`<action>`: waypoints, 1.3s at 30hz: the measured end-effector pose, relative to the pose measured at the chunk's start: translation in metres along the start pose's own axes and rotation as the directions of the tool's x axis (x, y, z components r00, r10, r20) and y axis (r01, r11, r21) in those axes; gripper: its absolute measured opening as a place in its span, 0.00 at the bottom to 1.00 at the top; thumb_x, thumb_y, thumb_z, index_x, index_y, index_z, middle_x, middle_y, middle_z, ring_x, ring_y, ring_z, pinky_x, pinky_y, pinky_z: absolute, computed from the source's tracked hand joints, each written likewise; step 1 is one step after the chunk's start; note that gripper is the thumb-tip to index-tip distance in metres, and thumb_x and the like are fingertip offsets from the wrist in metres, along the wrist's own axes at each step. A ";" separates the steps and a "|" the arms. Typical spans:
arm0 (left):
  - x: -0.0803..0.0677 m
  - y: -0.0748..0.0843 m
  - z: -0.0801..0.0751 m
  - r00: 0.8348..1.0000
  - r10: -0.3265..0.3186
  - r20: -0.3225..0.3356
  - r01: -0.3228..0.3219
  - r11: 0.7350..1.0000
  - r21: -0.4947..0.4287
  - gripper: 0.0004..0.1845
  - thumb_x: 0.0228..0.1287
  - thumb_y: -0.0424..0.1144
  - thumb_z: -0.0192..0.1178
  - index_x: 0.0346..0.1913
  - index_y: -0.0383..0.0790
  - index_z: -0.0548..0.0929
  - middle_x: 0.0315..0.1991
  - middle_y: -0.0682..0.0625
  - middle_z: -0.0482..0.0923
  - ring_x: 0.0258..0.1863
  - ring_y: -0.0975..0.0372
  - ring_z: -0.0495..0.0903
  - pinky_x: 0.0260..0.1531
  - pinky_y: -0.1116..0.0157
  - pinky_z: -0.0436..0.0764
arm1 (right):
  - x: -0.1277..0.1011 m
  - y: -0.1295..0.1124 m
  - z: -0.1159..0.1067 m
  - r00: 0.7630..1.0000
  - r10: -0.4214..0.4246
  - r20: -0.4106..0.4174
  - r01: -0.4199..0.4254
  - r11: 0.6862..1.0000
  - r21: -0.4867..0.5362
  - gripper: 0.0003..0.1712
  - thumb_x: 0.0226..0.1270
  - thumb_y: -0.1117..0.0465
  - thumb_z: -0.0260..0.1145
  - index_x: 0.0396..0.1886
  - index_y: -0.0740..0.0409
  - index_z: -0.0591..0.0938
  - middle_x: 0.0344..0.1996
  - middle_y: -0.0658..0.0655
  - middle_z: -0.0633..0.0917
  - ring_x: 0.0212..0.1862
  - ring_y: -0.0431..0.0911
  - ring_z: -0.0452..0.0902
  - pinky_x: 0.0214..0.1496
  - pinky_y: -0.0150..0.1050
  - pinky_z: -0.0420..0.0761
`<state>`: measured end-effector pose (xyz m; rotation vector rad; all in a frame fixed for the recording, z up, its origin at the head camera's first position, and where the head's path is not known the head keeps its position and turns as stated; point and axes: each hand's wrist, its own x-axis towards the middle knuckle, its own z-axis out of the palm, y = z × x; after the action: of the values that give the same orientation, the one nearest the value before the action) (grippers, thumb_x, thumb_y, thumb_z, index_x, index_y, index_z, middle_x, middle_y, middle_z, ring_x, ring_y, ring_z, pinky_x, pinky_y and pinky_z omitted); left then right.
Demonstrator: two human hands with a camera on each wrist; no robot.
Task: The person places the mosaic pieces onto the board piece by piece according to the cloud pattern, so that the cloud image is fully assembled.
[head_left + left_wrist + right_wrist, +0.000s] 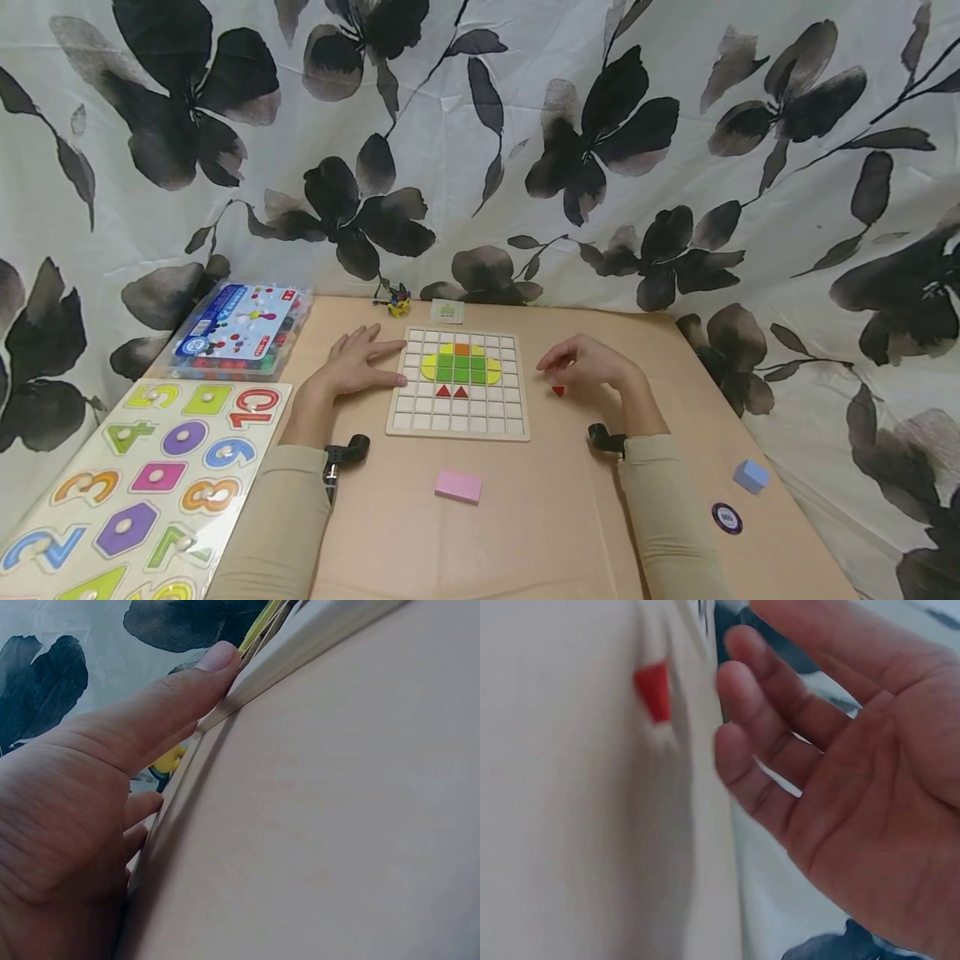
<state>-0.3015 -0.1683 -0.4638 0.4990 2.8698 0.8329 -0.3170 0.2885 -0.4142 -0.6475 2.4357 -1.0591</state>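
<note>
A square wooden grid board (pixel 459 425) lies mid-table, holding several green squares (pixel 461 368), yellow curved pieces (pixel 493 372), an orange square (pixel 462 349) and two red triangles (pixel 452 392). At the board's left edge rests my left hand (pixel 358 364), fingers spread and thumb on the rim. My right hand (pixel 588 364) is over the table to the right of the board, its fingers loosely bent in the right wrist view. Just below those fingers lies a loose red piece (pixel 558 390), apart from them in the right wrist view.
Behind the board sit a small patterned card (pixel 447 312) and a yellow-and-blue toy (pixel 397 302). A pink block (pixel 458 487) lies in front. To the left are a clear plastic case (pixel 240 329) and a number puzzle (pixel 142 492); to the right, a blue block (pixel 751 476) and a dark chip (pixel 727 518).
</note>
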 end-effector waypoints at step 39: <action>0.001 -0.003 0.003 1.000 -0.001 -0.014 0.001 1.000 -0.005 0.45 0.59 0.67 0.70 0.76 0.53 0.73 0.83 0.31 0.46 0.83 0.35 0.40 0.79 0.34 0.33 | 0.010 0.017 0.013 0.998 -0.038 -0.046 0.041 0.998 0.056 0.07 0.65 0.73 0.71 0.41 0.63 0.90 0.37 0.62 0.90 0.37 0.45 0.78 0.37 0.30 0.76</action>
<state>-0.3029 -0.1691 -0.4677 0.4932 2.8801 0.8469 -0.3226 0.2861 -0.4370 -0.6626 2.4301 -1.1668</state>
